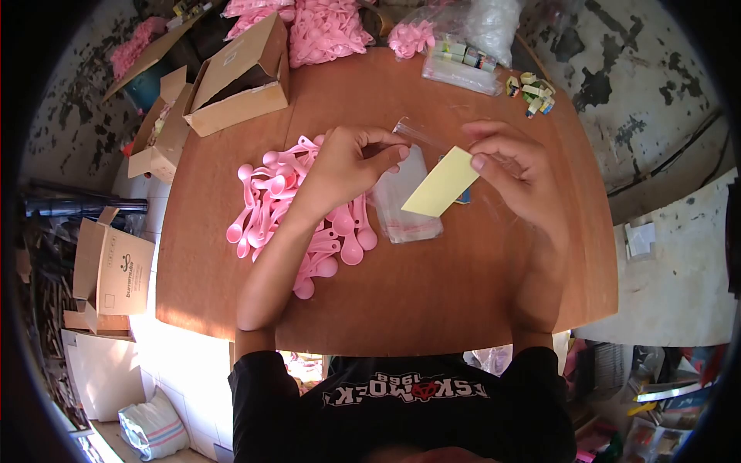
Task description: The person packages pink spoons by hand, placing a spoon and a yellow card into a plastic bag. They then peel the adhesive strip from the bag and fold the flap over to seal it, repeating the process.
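Note:
Between the thumb and fingers of my right hand (513, 166) is a pale yellow card (441, 184), tilted above the table. My left hand (351, 163) pinches the edge of a clear plastic bag (413, 130), which stretches toward my right hand. Beneath my hands, a stack of clear plastic bags (409, 208) lies on the table. A heap of pink plastic spoons (266, 208) lies left of the stack, partly hidden by my left forearm. A small blue piece (465, 193) shows behind the yellow card.
On the brown table (463, 293), an open cardboard box (239, 77) stands at the back left. Bags of pink items (328, 31) sit at the back. Packs of clear bags (463, 73) and small folded labels (534, 94) lie at the back right.

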Motion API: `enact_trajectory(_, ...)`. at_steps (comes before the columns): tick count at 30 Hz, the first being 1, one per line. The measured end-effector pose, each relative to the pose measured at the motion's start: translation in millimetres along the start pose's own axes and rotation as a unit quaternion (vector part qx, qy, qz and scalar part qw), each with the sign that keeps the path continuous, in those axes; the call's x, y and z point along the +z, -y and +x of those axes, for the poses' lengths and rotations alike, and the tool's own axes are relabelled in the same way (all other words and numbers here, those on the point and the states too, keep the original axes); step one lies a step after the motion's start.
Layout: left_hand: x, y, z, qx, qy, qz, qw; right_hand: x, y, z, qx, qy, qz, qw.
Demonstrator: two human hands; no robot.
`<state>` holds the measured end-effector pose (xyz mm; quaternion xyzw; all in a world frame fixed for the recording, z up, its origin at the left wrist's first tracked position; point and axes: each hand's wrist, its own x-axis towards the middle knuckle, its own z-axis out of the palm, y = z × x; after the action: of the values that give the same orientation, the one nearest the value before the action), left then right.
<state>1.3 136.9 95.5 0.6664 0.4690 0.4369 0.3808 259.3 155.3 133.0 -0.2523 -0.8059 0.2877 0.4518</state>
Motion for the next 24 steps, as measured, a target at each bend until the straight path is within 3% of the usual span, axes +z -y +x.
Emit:
enact_trajectory(3,6,-12,-9,0.007,0.013,-0.018,1.000,12,9,0,-0.011,0.051,-0.063,0.997)
enact_trajectory(6,6,-26,-24,0.022,0.032,0.021,0.999,11,15,-3,0.055,0.107,-0.027,0.992)
enact_trajectory(8,10,-40,-44,0.224,-0.119,0.177,0.951,9,18,-5,-0.004,0.086,-0.061,0.994)
enact_trajectory(10,4,-63,-86,0.212,-0.080,0.236,0.945,1,25,-10,0.012,0.083,-0.060,0.995)
enact_trajectory(13,-20,-74,-159,0.163,0.197,0.117,0.960,-13,36,-13,0.022,0.068,-0.070,0.995)
enact_trajectory(15,-26,-51,-201,0.088,0.358,-0.032,0.929,-21,41,-18,0.027,0.052,-0.076,0.995)
enact_trajectory(16,-27,-30,-222,-0.001,0.432,-0.103,0.896,-24,42,-18,0.011,0.049,-0.073,0.996)
enact_trajectory(18,-29,2,-261,-0.197,0.446,-0.109,0.866,-28,42,-23,-0.004,0.041,-0.071,0.997)
enact_trajectory(20,-19,49,-315,-0.280,0.396,-0.101,0.869,-28,44,-24,-0.007,0.043,-0.038,0.998)
enact_trajectory(22,1,91,-362,-0.382,0.388,-0.131,0.829,-28,41,-22,-0.037,0.049,-0.047,0.997)
enact_trajectory(23,17,125,-396,-0.416,0.353,-0.136,0.827,-28,41,-21,-0.063,0.059,-0.055,0.995)
enact_trajectory(24,37,141,-416,-0.500,0.254,-0.152,0.814,-27,42,-21,-0.067,0.057,-0.056,0.995)
